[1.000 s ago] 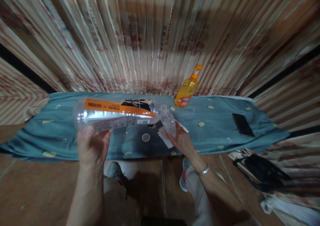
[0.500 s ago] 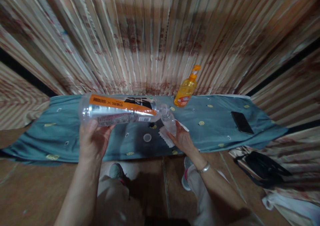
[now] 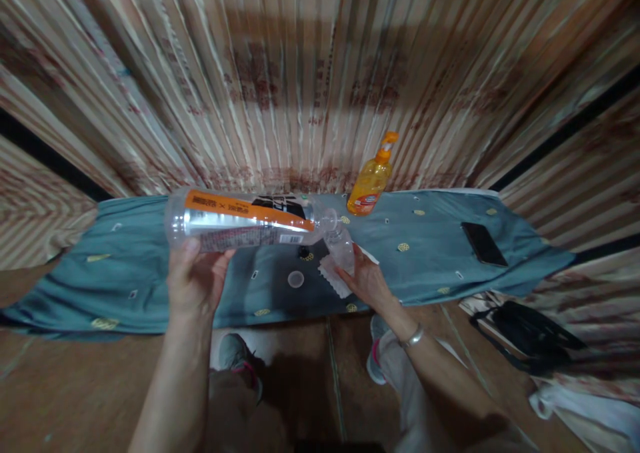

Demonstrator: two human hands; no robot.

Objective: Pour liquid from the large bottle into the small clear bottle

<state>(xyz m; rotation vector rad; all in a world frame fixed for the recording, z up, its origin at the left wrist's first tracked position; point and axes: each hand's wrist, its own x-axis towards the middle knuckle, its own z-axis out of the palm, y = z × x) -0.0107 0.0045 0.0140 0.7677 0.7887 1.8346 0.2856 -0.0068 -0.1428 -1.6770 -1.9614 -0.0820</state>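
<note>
My left hand (image 3: 197,276) is closed round the base end of a large clear plastic bottle (image 3: 250,223) with an orange and silver label. The bottle lies nearly level in the air, its neck pointing right. At its mouth is a small clear container (image 3: 341,245), tilted, which my right hand (image 3: 367,276) grips. A pale cloth with a zigzag edge (image 3: 333,276) shows under the container and beside my right fingers; whether the fingers hold it too I cannot tell. On the teal cloth below rests a small round clear lid (image 3: 296,279).
A yellow pump bottle with an orange top (image 3: 370,183) stands at the back of the teal-covered bench (image 3: 430,259). A black phone (image 3: 483,243) lies to the right. Striped curtain (image 3: 280,93) hangs behind. A black bag (image 3: 530,336) sits at lower right.
The large bottle and my left hand have shifted slightly right. My right hand stays at the bottle's mouth with the small container, almost unmoved.
</note>
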